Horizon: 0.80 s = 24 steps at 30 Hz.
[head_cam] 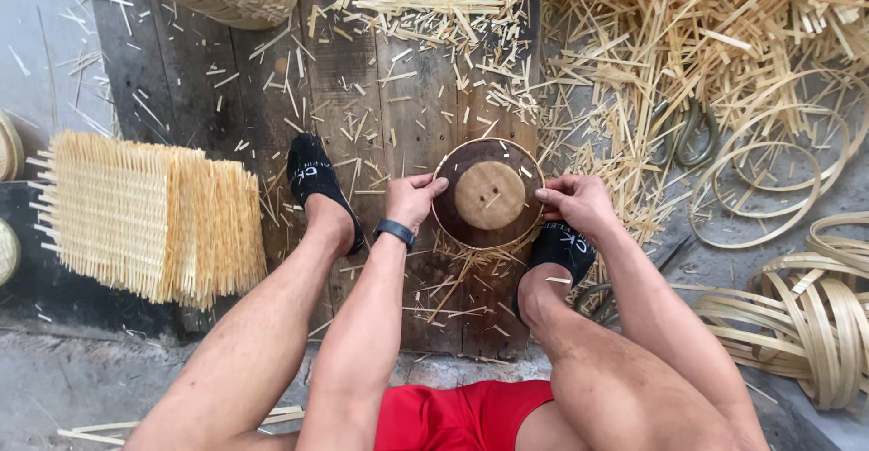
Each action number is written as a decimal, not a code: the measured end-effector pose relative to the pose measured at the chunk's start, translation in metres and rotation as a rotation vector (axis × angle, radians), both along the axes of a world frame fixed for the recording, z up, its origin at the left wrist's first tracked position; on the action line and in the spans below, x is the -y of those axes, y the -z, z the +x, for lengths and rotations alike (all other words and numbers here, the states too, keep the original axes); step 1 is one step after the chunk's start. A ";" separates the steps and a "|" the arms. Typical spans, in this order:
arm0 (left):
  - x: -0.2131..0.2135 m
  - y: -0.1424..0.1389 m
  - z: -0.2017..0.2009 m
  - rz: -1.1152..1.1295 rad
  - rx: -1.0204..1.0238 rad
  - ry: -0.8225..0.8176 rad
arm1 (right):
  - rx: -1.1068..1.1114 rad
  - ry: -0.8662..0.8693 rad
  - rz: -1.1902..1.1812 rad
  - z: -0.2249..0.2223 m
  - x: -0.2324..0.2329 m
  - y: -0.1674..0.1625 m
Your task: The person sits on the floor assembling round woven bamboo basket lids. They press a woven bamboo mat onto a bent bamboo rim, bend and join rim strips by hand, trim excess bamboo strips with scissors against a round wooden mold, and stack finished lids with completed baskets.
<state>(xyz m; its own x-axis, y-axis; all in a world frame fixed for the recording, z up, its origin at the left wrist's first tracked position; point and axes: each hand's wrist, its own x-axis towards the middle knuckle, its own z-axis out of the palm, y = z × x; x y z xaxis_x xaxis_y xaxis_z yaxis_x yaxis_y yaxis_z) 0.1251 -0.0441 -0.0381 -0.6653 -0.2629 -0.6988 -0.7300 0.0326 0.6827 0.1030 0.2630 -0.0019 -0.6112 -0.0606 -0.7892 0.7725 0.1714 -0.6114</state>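
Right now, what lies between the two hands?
In the head view, a round dark mould with a lighter wooden disc on top sits between the left hand and right hand; both hands touch its rim.

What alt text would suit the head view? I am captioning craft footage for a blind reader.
Both bare hands, left hand and right hand, grip the rim of a round dark wooden mould on a dark plank board between two black-socked feet. A stack of woven pale bamboo mats lies at left; bamboo offcuts and bent bamboo hoops at right.
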 end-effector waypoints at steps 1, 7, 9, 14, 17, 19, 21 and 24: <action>-0.001 0.002 -0.002 -0.024 0.009 0.001 | -0.007 0.003 0.017 0.001 0.001 0.004; -0.006 -0.009 -0.008 -0.037 0.058 -0.069 | -0.011 0.160 -0.136 -0.005 -0.001 -0.010; -0.010 -0.015 0.004 0.451 0.035 -0.370 | 0.015 0.224 -0.249 -0.004 -0.002 -0.019; -0.056 -0.007 0.047 0.634 0.113 -0.486 | 0.070 0.150 -0.110 0.006 0.010 -0.013; -0.074 0.008 0.054 0.471 0.129 -0.491 | 0.028 0.200 -0.067 0.010 0.018 -0.004; -0.075 0.011 0.052 0.424 0.137 -0.507 | 0.034 0.200 -0.040 0.010 0.019 -0.004; -0.069 0.004 0.047 0.429 0.149 -0.461 | 0.008 0.166 -0.019 0.007 0.019 -0.012; -0.053 -0.028 0.036 0.153 -0.080 -0.162 | -0.082 0.130 -0.031 0.000 0.019 -0.037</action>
<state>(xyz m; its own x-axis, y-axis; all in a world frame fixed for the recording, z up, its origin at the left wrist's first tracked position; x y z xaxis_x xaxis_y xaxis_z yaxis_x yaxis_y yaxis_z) 0.1607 0.0087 -0.0104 -0.6781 -0.2662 -0.6850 -0.6602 -0.1889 0.7269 0.1033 0.2443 0.0351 -0.6781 -0.0002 -0.7350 0.7339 0.0532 -0.6772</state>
